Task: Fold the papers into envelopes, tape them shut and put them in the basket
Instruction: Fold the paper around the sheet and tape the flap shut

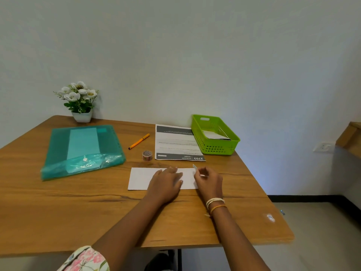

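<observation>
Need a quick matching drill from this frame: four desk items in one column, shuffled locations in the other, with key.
Things:
1. pen
2. tape roll
3. flower pot
4. green basket

Places:
A. far left corner of the table, by the wall
B. just left of the printed sheet's near corner
C. right of the printed sheet, holding folded paper
D. between the teal folder and the printed sheet

Pairs: 1-D, 2-B, 3-A, 4-C
</observation>
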Action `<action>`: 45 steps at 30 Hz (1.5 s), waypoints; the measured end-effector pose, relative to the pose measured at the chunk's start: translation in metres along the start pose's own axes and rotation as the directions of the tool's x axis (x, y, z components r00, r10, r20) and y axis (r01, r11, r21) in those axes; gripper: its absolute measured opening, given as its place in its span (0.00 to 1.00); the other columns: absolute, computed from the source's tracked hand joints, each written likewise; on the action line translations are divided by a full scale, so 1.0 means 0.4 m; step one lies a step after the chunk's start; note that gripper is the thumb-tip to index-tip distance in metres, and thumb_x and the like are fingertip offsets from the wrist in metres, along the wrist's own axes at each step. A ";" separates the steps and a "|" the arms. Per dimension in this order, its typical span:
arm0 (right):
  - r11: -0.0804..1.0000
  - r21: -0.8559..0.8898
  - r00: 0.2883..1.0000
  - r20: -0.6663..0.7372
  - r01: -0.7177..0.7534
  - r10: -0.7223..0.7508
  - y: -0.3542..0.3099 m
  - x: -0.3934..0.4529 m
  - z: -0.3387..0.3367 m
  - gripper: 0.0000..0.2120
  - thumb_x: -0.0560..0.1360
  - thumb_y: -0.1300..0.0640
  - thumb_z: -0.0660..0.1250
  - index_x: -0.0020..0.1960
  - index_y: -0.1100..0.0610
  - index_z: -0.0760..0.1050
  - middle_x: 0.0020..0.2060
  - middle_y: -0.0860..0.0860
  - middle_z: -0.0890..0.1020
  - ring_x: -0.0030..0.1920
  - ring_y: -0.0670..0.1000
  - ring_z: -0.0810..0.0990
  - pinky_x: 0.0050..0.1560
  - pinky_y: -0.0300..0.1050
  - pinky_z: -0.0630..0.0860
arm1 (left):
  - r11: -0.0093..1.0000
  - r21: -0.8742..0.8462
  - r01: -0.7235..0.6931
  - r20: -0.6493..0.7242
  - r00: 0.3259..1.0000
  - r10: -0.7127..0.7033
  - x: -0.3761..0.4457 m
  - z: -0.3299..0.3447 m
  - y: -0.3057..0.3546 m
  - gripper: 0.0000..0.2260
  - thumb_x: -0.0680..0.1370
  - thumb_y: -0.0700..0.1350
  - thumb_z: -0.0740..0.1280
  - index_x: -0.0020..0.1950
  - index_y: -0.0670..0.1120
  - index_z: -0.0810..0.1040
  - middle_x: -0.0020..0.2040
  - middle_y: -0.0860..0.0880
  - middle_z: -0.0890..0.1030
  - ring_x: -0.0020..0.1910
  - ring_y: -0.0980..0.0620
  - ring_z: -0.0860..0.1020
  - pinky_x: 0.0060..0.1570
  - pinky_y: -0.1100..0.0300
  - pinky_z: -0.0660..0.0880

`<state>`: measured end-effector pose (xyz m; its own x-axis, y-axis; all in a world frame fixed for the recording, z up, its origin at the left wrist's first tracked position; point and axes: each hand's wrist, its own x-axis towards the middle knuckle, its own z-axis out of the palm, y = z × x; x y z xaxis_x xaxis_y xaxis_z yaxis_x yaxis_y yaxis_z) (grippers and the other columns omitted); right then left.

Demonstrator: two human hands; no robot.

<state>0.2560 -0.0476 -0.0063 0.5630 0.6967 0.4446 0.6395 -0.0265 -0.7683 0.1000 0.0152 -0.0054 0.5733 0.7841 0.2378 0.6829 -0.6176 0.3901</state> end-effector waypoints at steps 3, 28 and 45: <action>0.911 -0.303 0.959 0.149 0.278 -0.243 0.049 0.034 -0.034 0.01 0.72 0.59 0.69 0.44 0.54 0.79 0.39 0.50 0.83 0.39 0.51 0.80 0.37 0.47 0.78 | 1.000 -0.013 -0.007 0.001 1.000 0.007 -0.005 -0.003 -0.001 0.20 0.80 0.55 0.58 0.72 0.55 0.69 0.75 0.53 0.65 0.75 0.54 0.60 0.73 0.53 0.56; 0.815 -0.444 0.910 0.350 0.371 -0.223 0.083 0.077 -0.047 0.03 0.75 0.55 0.65 0.46 0.52 0.78 0.40 0.51 0.83 0.38 0.53 0.80 0.35 0.49 0.78 | 0.999 -0.047 -0.002 -0.003 1.000 0.002 -0.011 -0.018 0.007 0.19 0.80 0.55 0.60 0.71 0.54 0.71 0.73 0.53 0.68 0.73 0.54 0.63 0.72 0.55 0.56; 0.941 -0.300 0.911 0.412 0.160 -0.024 0.053 0.120 -0.047 0.07 0.74 0.55 0.69 0.50 0.55 0.84 0.47 0.52 0.84 0.49 0.51 0.80 0.53 0.48 0.77 | 0.999 -0.048 -0.002 0.001 1.000 0.002 -0.011 -0.016 0.004 0.20 0.80 0.55 0.60 0.71 0.54 0.71 0.74 0.53 0.67 0.73 0.54 0.63 0.73 0.54 0.57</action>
<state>0.3063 -0.0279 0.0076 0.2821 0.9305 0.2336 0.8485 -0.1283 -0.5135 0.0957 0.0112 0.0000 0.5751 0.7827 0.2380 0.6593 -0.6157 0.4316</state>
